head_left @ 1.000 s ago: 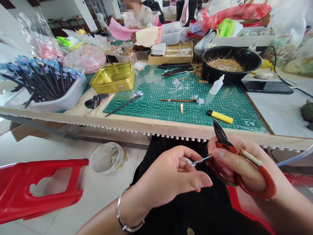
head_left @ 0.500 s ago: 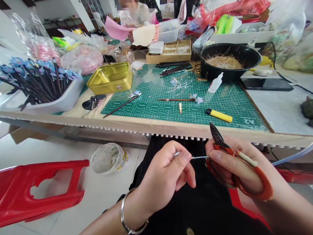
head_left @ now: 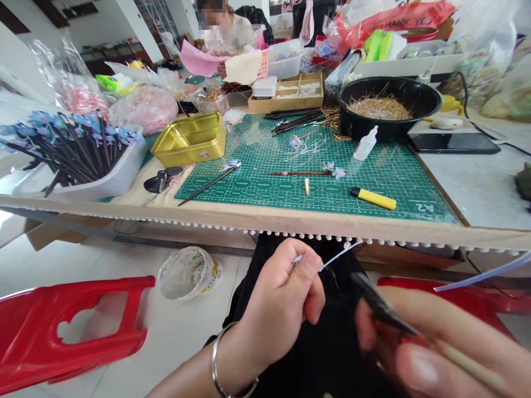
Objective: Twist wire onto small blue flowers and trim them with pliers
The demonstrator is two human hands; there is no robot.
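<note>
Silver and very thin, the wire (head_left: pixel 337 256) looks like a stiff, slightly curved thread with a small pale piece at the pinched end. I see the left hand (head_left: pixel 282 301) with its fingers (head_left: pixel 307 264) closed narrow on that end. The wire goes up and to the right of them, free in the air, just below the counter (head_left: pixel 290 220) edge. Lower right of these fingers the right hand (head_left: pixel 440 354) is blurred; it is wrapped around the snips (head_left: pixel 375 307), which show a dark pointed blade and reddish handles. A smooth metal bangle (head_left: pixel 219 376) rings the left wrist.
</note>
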